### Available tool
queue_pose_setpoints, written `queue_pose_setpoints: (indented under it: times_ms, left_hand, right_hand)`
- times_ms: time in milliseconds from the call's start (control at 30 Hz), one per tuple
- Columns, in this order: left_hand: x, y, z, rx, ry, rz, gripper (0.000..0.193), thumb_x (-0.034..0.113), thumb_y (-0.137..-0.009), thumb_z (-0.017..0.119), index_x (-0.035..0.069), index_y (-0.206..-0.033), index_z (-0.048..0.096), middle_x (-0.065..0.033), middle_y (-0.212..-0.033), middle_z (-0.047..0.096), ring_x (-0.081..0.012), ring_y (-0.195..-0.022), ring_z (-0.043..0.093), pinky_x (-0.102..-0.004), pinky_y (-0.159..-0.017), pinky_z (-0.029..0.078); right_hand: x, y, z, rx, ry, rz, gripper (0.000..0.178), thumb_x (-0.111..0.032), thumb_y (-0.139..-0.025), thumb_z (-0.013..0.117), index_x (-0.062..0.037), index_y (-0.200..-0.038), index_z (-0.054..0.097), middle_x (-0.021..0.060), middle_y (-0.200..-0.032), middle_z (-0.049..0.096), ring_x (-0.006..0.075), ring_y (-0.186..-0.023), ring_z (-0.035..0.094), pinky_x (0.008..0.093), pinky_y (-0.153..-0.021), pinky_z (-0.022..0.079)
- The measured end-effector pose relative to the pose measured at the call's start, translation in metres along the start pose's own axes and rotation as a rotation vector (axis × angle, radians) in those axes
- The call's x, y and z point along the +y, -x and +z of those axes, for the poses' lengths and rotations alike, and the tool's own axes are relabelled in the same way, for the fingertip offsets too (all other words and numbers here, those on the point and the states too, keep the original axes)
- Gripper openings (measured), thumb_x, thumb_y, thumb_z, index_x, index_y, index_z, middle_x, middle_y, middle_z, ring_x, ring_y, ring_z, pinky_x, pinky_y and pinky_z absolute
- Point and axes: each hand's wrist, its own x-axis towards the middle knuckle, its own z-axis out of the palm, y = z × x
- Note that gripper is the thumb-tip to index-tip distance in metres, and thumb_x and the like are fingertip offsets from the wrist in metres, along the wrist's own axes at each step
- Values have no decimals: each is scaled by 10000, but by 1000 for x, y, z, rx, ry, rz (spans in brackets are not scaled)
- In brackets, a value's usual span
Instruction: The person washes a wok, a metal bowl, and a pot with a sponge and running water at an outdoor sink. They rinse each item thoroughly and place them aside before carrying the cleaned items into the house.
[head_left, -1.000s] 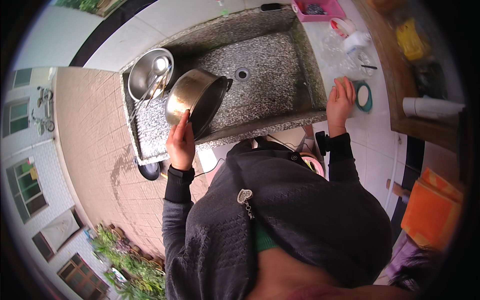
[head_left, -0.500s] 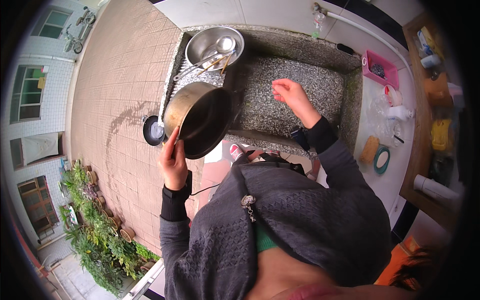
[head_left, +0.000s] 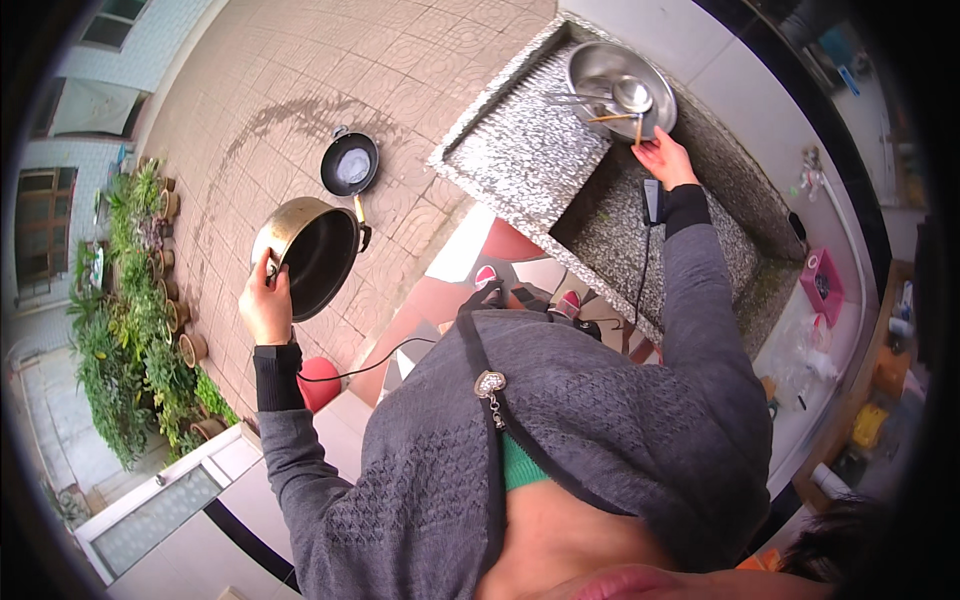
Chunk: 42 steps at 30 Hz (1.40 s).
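Out over the paved yard at the left, my left hand (head_left: 266, 307) grips a deep pot (head_left: 292, 225) by its near handle. The pot is tilted on its side, its dark inside facing right. At the far right my right hand (head_left: 668, 160) has its fingers closed at the near rim of a stainless steel basin (head_left: 590, 62); exactly how they meet the rim is partly hidden. In the basin lie a metal ladle (head_left: 631, 95) and wooden chopsticks (head_left: 613, 118), one stick ending near my fingertips.
The basin stands on the stone sink (head_left: 500, 150), with its ribbed washboard side and deeper trough. A black wok (head_left: 350, 165) rests on the paving beyond the pot. Potted plants (head_left: 120, 330) line the left. A pink basket (head_left: 821, 285) sits on the right counter.
My body has turned left. The pot has swung away from the sink, out over the yard. My right hand has gone from above the trough to the basin's rim.
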Motion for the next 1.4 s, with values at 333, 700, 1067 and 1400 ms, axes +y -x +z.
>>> queue_pose_setpoints:
  times_ms: [333, 700, 1067, 1400]
  left_hand:
    - [-212, -5, 35, -132, -477, -55, 205, 133, -701, 616, 66, -884, 680, -144, -756, 668, -321, -740, 655, -419, -691, 527]
    - [-275, 42, 64, -126, -12, -806, 334, 263, -774, 521, -4, -863, 700, -217, -721, 668, -325, -710, 684, -425, -700, 529]
    - [-230, -8, 154, -153, 286, -716, 340, 267, -802, 576, 49, -1044, 674, -205, -864, 682, -349, -856, 666, -422, -775, 503]
    - [-288, -70, 157, -266, 632, -774, 310, 206, -841, 546, -28, -1025, 631, -190, -744, 685, -282, -737, 695, -367, -706, 526]
  right_hand:
    - [18, -13, 12, 170, 57, -83, 190, -4, -872, 472, 132, -1004, 493, 251, -1019, 581, 402, -968, 594, 534, -892, 525]
    - [-1, 69, 81, 18, 353, -286, 165, -26, -875, 492, 111, -968, 496, 225, -965, 592, 326, -809, 645, 509, -850, 547]
    - [120, 143, 277, -306, 643, -119, 108, -59, -873, 553, 17, -950, 554, 106, -855, 617, 179, -715, 617, 311, -657, 544]
    - [376, 187, 449, -649, 878, 146, 196, -112, -835, 613, 22, -975, 589, 82, -833, 623, 135, -668, 596, 245, -583, 517]
